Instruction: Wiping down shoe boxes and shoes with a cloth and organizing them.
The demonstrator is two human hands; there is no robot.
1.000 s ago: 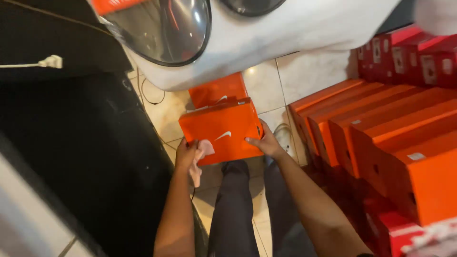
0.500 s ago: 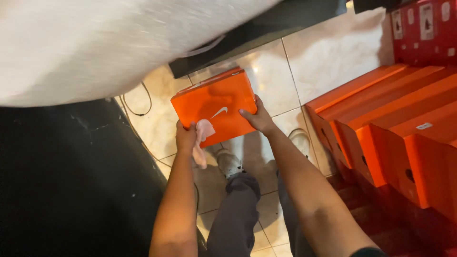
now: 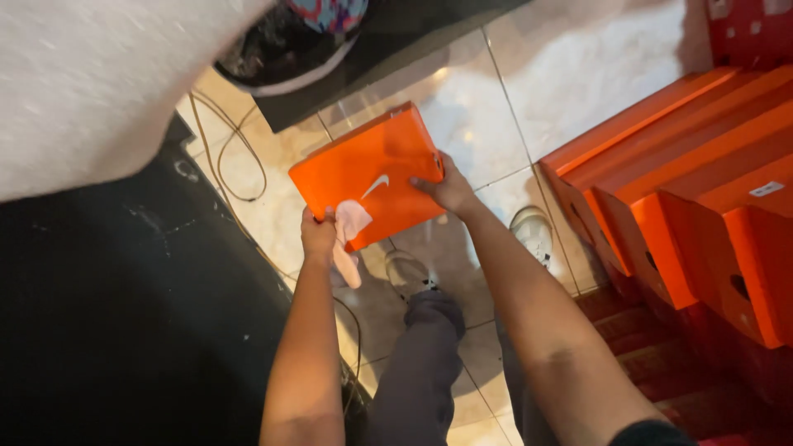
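I hold an orange shoebox (image 3: 372, 169) with a white mark on its lid, lifted above the tiled floor. My left hand (image 3: 318, 235) grips its near left corner and also pinches a piece of white paper (image 3: 351, 235) against the lid. My right hand (image 3: 446, 188) grips the box's right edge. Below the box I see my legs in grey trousers and white shoes (image 3: 533, 231).
A row of orange shoeboxes (image 3: 686, 198) stands on the right, with red boxes (image 3: 752, 33) behind. A black surface (image 3: 107, 322) fills the left. A white fabric mass (image 3: 91, 83) hangs at top left. Cables (image 3: 227, 157) lie on the tiles.
The second orange box beneath is out of sight. The held box has risen and tilted, and the view has shifted down and right.
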